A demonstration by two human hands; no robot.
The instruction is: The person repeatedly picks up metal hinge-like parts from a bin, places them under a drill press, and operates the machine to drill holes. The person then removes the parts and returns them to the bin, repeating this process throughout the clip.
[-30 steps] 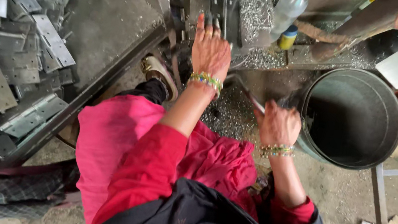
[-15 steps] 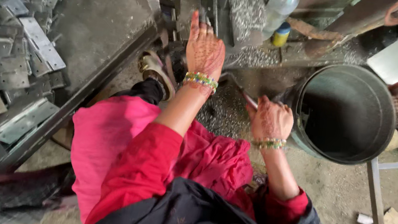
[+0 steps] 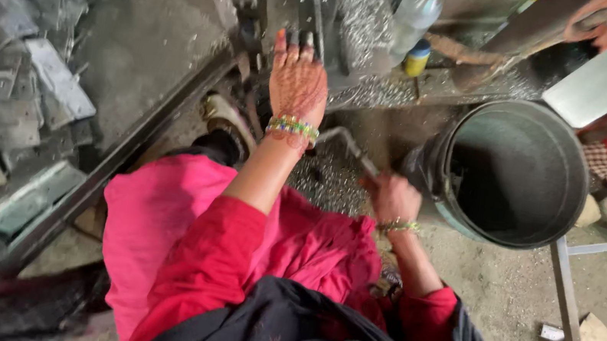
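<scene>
Steel handle (image 3: pixel 348 149) gripped in right hand (image 3: pixel 393 198), beside grey bucket (image 3: pixel 519 174). Left hand (image 3: pixel 297 85) flat, fingers spread, on press (image 3: pixel 336 28) at counter edge. Risk: fingers near tooling, pinch if handle swings.

you're in a small metalworking workshop. stamped grey metal plates (image 3: pixel 9 119) lie heaped on the table (image 3: pixel 141 50) to your left, and shiny metal shavings (image 3: pixel 365 16) are piled over the machine (image 3: pixel 316 2) ahead and scattered on the dusty concrete floor (image 3: pixel 505 288). a big steel drum (image 3: pixel 519 174) stands on your right beside a bare angle-iron frame (image 3: pixel 569 303).
</scene>
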